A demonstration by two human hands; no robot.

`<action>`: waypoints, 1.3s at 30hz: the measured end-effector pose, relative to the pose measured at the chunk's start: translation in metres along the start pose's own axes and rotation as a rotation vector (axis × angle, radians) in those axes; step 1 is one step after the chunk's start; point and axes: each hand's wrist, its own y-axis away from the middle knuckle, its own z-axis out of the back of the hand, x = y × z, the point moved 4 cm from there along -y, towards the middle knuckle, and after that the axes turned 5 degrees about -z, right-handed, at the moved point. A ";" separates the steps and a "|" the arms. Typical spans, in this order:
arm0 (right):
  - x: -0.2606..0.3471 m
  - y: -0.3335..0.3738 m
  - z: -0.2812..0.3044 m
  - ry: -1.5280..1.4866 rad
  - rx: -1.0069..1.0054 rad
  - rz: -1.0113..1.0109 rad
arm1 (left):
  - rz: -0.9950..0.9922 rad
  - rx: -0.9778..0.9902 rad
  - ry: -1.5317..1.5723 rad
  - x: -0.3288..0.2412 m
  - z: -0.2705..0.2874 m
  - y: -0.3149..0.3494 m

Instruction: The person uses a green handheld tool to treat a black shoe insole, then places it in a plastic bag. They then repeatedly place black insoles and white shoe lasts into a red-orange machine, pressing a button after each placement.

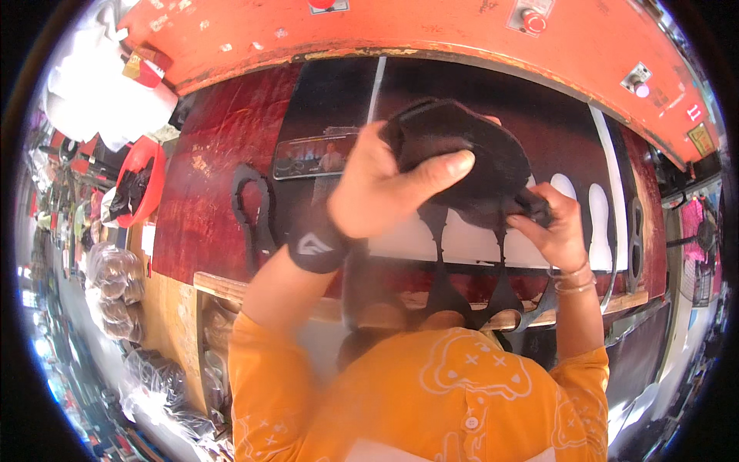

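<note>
A floppy, curved black piece of sheet material is held up over the table; whether it is one layer or several I cannot tell. My left hand grips its left side, thumb lying across the face and the other fingers mostly hidden behind. At its lower right end, my right hand pinches a narrow, bunched part. Below the hands, a black cut-out web with rounded openings hangs over the table's front edge. White sole-shaped pieces lie just right of my right hand.
A phone with a lit screen lies left of my left hand, near a black loop-shaped offcut. An orange machine beam with a red button spans the far side. A red bin stands at the left, above clear plastic bags.
</note>
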 end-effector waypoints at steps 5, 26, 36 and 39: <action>0.013 0.004 0.043 0.202 -0.066 0.040 | -0.152 -0.188 0.077 0.041 0.013 0.010; -0.015 0.019 -0.002 0.017 -0.038 0.061 | 0.031 0.494 -1.144 0.050 -0.008 0.014; -0.024 0.006 -0.027 0.138 -0.053 0.161 | 0.122 0.461 -1.253 0.069 -0.015 0.008; -0.028 0.003 -0.036 0.134 -0.067 0.193 | 0.047 0.387 -1.261 0.070 -0.018 0.006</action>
